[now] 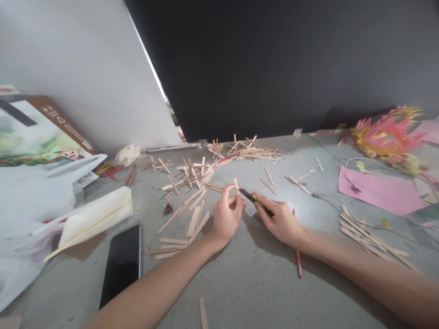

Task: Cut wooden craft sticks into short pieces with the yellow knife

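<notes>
Between the thumb and fingers of my left hand (227, 217) a wooden craft stick (236, 183) is pinched, its rounded end pointing up and away from me. My right hand (281, 217) is closed around a black and yellow utility knife (263, 206). The knife's dark blade (245, 194) points left and meets or nearly meets the stick beside my left fingertips; I cannot tell if it touches. Loose craft sticks (194, 221) lie just left of my left hand. A red pencil (299, 265) lies on the surface, partly hidden beneath my right wrist.
Stick piles (254, 153) spread toward the black panel (274, 68) at the back. A phone (120, 260) and white plastic bags (34, 219) are at left. On the right are pink paper (377, 189), a thin cable (329, 196), more sticks (363, 233) and pink-yellow paper cutouts (387, 135).
</notes>
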{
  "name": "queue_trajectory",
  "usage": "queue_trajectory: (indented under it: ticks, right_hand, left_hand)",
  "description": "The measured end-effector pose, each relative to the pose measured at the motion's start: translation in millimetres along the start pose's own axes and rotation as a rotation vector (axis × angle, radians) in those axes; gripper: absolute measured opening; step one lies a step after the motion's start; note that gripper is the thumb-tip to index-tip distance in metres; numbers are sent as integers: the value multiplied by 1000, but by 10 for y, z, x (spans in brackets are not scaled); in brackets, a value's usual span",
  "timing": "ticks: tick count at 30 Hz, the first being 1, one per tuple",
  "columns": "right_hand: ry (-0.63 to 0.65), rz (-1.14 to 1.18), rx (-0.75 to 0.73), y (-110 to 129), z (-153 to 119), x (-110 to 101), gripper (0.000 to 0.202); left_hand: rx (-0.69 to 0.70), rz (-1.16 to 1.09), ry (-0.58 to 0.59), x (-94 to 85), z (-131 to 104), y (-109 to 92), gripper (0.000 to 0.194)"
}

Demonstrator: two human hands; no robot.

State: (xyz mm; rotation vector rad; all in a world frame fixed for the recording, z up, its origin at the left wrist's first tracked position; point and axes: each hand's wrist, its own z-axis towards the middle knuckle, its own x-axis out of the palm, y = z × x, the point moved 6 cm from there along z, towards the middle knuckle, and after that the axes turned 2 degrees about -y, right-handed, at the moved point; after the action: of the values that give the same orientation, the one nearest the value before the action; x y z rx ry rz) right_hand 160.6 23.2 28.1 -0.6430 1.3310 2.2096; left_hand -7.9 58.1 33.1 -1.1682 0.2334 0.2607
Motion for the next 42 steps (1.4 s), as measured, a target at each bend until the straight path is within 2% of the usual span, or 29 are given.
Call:
queue_trajectory:
  ticks: [6, 11, 17, 23, 31, 38, 42]
  right_hand:
    - [3, -27, -2, -16, -13, 6, 34]
    - [19, -5, 20, 26, -2, -1, 35]
    - [-30, 14, 10, 9, -1, -14, 35]
    - [-6, 26, 46, -9, 13, -11, 38]
    - [20, 143, 124, -34, 70, -54, 39]
    - [137, 346, 224, -123, 166, -52, 33]
    - [207, 366, 223, -185, 231, -64, 35]
  left_hand:
    - [30, 62, 6, -1, 4, 17, 24]
    - [-2, -15, 33, 11, 1, 24, 29]
    - [-6, -44, 35, 29, -3, 11, 27]
    - [-17, -45, 33, 39, 18, 48, 26]
    - [47, 96, 26, 19, 42, 87, 29]
    - [75, 230, 73, 25, 72, 96, 33]
    - [162, 375, 113, 36, 81, 110, 39]
